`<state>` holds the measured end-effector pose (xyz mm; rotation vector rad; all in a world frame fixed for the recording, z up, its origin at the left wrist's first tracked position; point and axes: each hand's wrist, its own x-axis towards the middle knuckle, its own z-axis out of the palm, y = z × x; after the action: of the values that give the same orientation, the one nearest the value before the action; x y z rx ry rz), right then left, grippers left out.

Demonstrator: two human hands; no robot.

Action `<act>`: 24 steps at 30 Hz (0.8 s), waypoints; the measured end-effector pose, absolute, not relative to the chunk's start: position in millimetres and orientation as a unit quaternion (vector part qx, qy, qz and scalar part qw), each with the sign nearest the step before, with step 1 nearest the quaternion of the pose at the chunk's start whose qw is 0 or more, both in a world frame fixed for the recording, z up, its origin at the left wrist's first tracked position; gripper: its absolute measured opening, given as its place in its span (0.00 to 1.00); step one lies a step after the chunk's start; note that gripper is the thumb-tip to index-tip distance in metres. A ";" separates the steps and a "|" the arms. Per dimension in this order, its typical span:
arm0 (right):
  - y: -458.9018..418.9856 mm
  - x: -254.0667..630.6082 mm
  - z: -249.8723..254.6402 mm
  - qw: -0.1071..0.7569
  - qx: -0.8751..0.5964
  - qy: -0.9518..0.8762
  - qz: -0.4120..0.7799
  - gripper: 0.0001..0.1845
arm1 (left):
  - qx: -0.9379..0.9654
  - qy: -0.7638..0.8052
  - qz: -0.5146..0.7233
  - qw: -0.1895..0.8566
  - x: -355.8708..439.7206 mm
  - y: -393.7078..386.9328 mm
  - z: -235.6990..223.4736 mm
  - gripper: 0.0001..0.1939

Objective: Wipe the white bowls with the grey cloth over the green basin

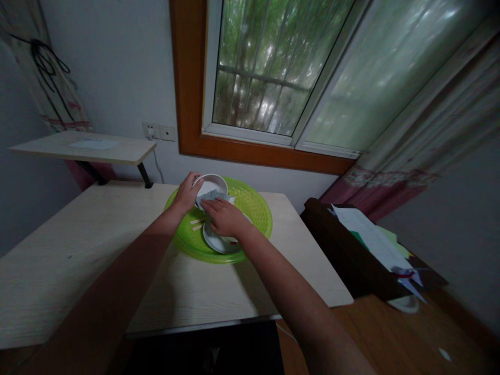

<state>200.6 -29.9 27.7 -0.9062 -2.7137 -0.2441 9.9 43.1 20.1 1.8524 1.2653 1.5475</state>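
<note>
A: What does each hand hold?
B: The left hand (188, 194) pinches the rim of a white bowl (214, 181) at its left side. The right hand (223, 216) lays its fingertips on a gray cloth (209, 198) at the bowl's near side; its thumb is hidden, so whether it grips the cloth cannot be told.
A: Where is the bowl?
B: Tilted, over the far part of a round green basket (258, 208). The dim view leaves unclear whether it touches the basket.
A: And beneath the hands?
B: A white plate (222, 245) lies in the basket, partly covered by the right hand, with pale sticks (197, 224) just to its left.
A: Farther out?
B: The basket stands on a pale wooden table (211, 297); a raised shelf (121, 151) occupies the far left, and a window (265, 67) lies beyond.
</note>
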 end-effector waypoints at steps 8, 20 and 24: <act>-29.9 199.2 23.3 0.146 -0.280 -0.948 -0.041 0.47 | 0.681 0.433 0.544 0.230 10.3 36.4 23.8 0.17; -25.2 199.7 33.4 0.140 -0.359 -0.909 -0.159 0.16 | 0.663 0.452 0.558 0.212 10.5 45.4 18.8 0.20; -24.1 201.3 37.1 0.144 -0.386 -0.886 -0.212 0.11 | 0.652 0.427 0.568 0.266 11.4 48.0 17.1 0.23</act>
<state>201.3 -24.1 37.1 -1.1138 -2.5548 -0.6121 11.4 48.0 17.1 1.7596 1.1537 1.5334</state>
